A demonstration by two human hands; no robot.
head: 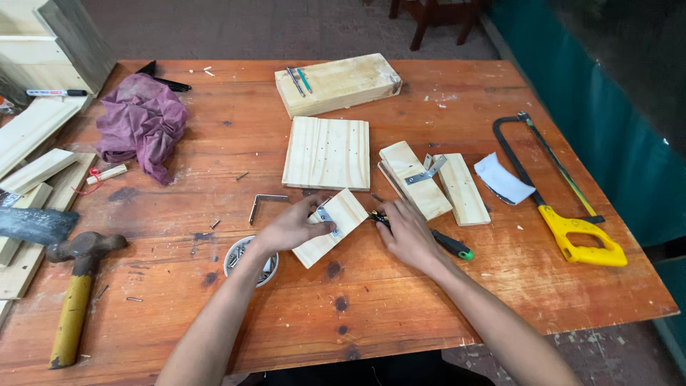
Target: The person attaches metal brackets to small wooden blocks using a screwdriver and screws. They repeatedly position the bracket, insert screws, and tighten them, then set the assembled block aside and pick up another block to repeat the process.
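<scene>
My left hand (pixel 291 227) rests on a small pale wood piece (pixel 351 216) lying tilted on the orange table (pixel 371 307), its fingers pinching a small metal bracket (pixel 328 219) against the piece. My right hand (pixel 405 232) grips a screwdriver with a black and green handle (pixel 454 245), its yellow-banded tip end pointing left at the wood piece's right edge.
A square board (pixel 327 153), two narrow boards joined by a metal bracket (pixel 427 170) and a thick block (pixel 337 83) lie beyond. A tin of screws (pixel 237 255) sits by my left wrist, an L-bracket (pixel 264 203) nearby. Hammer (pixel 75 297) left, purple rag (pixel 141 123), hacksaw (pixel 564 200) right.
</scene>
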